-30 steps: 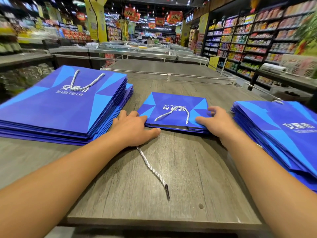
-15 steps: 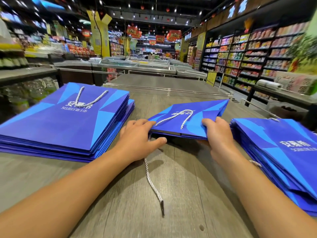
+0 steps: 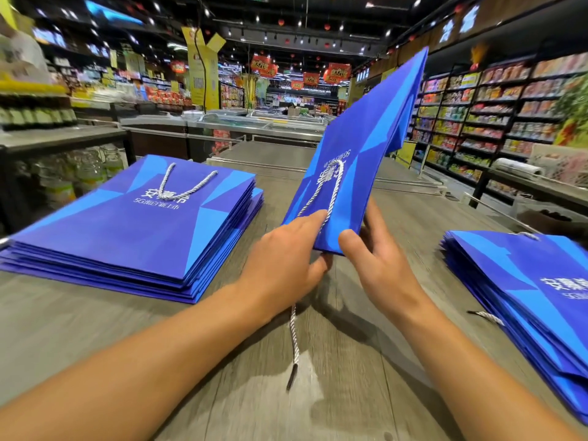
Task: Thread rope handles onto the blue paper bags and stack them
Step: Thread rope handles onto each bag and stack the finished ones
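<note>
My left hand [image 3: 283, 265] and right hand [image 3: 378, 265] pinch the near edge of a tilted bag [image 3: 359, 154], one handle on, loose rope [image 3: 294, 342] dangling, between the roped stack [image 3: 133, 224] and the pile [image 3: 525, 288] seemingly awaiting handles.

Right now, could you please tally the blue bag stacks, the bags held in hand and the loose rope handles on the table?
Stacks of flat blue paper bags: 2
Blue paper bag held up: 1
Loose white twisted rope handles: 2
Total: 5
</note>
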`<state>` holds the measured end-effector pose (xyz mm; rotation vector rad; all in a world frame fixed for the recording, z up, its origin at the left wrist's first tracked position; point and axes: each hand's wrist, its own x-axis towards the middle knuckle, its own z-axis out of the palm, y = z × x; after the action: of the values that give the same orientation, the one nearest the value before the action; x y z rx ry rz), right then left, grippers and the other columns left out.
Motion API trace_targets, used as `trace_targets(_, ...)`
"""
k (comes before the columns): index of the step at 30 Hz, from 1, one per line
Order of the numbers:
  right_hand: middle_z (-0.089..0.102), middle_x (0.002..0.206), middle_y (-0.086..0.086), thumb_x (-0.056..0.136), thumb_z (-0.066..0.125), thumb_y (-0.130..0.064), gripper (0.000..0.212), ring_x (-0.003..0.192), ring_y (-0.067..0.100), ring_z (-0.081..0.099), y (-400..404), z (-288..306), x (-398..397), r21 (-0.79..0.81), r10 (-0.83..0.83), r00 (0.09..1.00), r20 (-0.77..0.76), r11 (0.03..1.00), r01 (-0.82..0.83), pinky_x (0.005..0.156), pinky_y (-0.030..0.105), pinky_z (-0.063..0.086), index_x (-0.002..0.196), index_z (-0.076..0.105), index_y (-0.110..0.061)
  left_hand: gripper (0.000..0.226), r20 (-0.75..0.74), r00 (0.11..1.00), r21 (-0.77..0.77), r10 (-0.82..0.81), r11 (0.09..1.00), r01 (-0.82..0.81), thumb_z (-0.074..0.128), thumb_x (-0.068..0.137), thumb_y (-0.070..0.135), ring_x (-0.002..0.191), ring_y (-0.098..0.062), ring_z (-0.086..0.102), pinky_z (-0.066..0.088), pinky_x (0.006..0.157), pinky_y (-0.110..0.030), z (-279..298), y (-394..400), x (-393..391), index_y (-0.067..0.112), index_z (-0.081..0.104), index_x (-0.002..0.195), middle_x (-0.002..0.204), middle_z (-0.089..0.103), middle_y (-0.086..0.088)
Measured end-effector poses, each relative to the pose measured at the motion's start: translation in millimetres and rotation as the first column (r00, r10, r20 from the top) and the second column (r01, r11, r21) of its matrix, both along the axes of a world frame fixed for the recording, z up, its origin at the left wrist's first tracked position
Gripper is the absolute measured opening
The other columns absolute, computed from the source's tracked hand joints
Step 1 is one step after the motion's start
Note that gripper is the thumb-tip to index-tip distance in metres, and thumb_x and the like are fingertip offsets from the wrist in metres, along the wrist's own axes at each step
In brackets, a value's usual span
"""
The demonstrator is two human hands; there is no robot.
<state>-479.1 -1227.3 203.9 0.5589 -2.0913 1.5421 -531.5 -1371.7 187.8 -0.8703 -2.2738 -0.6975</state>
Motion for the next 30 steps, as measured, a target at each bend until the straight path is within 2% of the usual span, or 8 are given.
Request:
trace_targets(3,0.047,0.145,-0.024,0.089,0.047,-0.039,0.072,0.13,0.009,0.051,2.9,-1.3,-1.5,0.102,0.006,1.0,0.0,0.995,-0.006,0.108,0.035,0.043,0.155,0.022,-0.028,0.051,0.0,0.999,0.116,-0.036,0.993,0.036,0.052,0.089,0.031,0.104,-0.028,0.064,0.052,0.082,-0.041,2.5,-0.2,2.2,0.014,0.05,0.138,0.119,0.068,-0.005)
trace_targets(6,0.033,0.154,-0.024,0.091,0.044,-0.045,0.065,0.133,0.0,0.044,5.8,-3.1,-3.5,0.122,-0.015,1.0,0.025,0.993,0.012,0.108,0.031,0.04,0.152,0.024,-0.041,0.01,0.056,0.998,0.321,-0.018,0.947,-0.001,0.054,0.095,0.019,0.061,-0.01,0.06,0.039,0.055,-0.021,3.6,-3.4,-2.3,0.014,0.061,0.092,0.062,0.058,0.008)
trace_targets(7,0.032,0.154,-0.025,0.092,0.045,-0.044,0.062,0.134,-0.002,0.042,6.2,-3.9,-3.4,0.126,-0.026,0.999,0.044,0.992,0.02,0.108,0.029,0.039,0.15,0.026,-0.045,0.018,0.096,0.995,0.384,0.001,0.922,-0.038,0.054,0.096,0.018,0.055,-0.005,0.058,0.036,0.051,-0.015,5.1,-4.5,-3.7,0.018,0.056,0.078,0.055,0.052,0.011)
trace_targets(11,0.024,0.157,-0.025,0.085,0.051,-0.052,0.067,0.144,-0.004,0.025,11.3,-9.2,-10.5,0.223,-0.16,0.984,0.075,0.965,0.14,0.119,0.04,0.028,0.149,0.029,-0.048,0.034,0.25,0.961,0.569,-0.117,0.821,-0.048,0.048,0.093,0.036,0.07,-0.021,0.07,0.058,0.066,-0.046,4.2,-8.6,-14.7,0.007,0.06,0.078,0.076,0.068,-0.008)
trace_targets(16,0.028,0.151,-0.024,0.08,0.057,-0.042,0.075,0.142,-0.001,0.028,14.7,-9.4,-13.3,0.236,-0.266,0.961,0.068,0.941,0.244,0.12,0.032,0.026,0.15,0.033,-0.033,0.017,0.316,0.868,0.789,-0.382,0.614,-0.017,0.046,0.102,0.011,0.084,-0.022,0.074,0.062,0.07,-0.038,13.5,-9.9,-8.9,0.002,0.06,0.103,0.098,0.073,-0.016)
trace_targets(20,0.038,0.146,-0.017,0.076,0.065,-0.034,0.073,0.134,-0.005,0.036,16.8,-10.7,-15.1,0.314,-0.293,0.954,0.064,0.913,0.26,0.115,0.023,0.029,0.146,0.043,-0.028,0.024,0.352,0.758,0.876,-0.55,0.478,-0.061,0.04,0.102,0.003,0.083,-0.025,0.074,0.06,0.065,-0.032,19.1,-12.3,-6.4,0.016,0.061,0.099,0.094,0.075,-0.007)
trace_targets(24,0.058,0.121,-0.023,0.076,0.074,-0.018,0.05,0.114,-0.006,0.051,19.5,-12.1,-11.2,0.445,-0.232,0.971,0.061,0.877,0.182,0.102,0.022,0.04,0.123,0.064,-0.034,0.022,0.467,0.696,0.844,-0.546,0.509,-0.167,0.039,0.101,0.004,0.084,-0.027,0.074,0.06,0.063,-0.031,13.4,-13.6,-14.4,0.009,0.058,0.112,0.105,0.072,-0.011)
trace_targets(30,0.065,0.103,-0.026,0.072,0.072,-0.037,0.025,0.101,0.004,0.05,-3.3,-13.4,0.1,0.683,-0.003,1.0,0.012,0.731,-0.006,0.094,0.038,0.035,0.096,0.074,-0.044,0.013,0.642,0.56,0.746,-0.524,0.596,-0.297,0.044,0.102,0.011,0.078,-0.036,0.073,0.061,0.068,-0.041,2.2,-12.9,-23.2,-0.002,0.046,0.103,0.099,0.069,-0.03)
